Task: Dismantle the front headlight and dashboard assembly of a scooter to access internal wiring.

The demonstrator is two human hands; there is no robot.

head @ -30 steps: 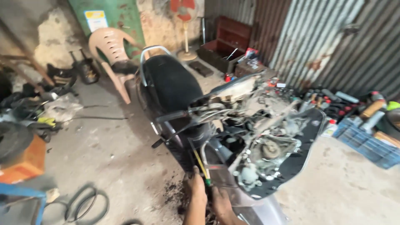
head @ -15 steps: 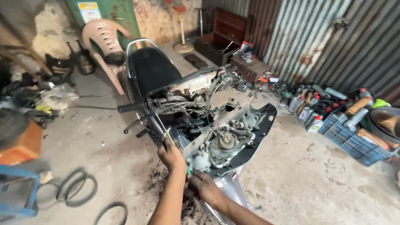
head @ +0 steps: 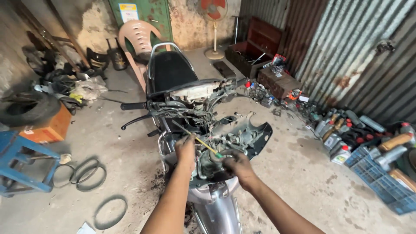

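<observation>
A scooter (head: 186, 86) stands stripped of its front panels, with wiring and engine parts bare and a black seat behind. My left hand (head: 186, 149) is curled around the thin shaft of a screwdriver (head: 203, 144) that has a yellow and green handle. My right hand (head: 236, 165) grips the handle end, just above the exposed front parts. The tool slants up and left toward the handlebar wiring. The silver front mudguard (head: 216, 210) is below my forearms.
A blue stool (head: 19, 164) and an orange box (head: 47, 128) stand at the left, with rubber belts (head: 86, 173) on the concrete floor. A plastic chair (head: 138, 39) and a fan (head: 214, 26) are behind. Bottles and a blue crate (head: 381, 177) line the corrugated wall at the right.
The view has swung back so the scooter sits in the middle. My right hand has come up from lower down to the screwdriver's handle end, close to my left hand.
</observation>
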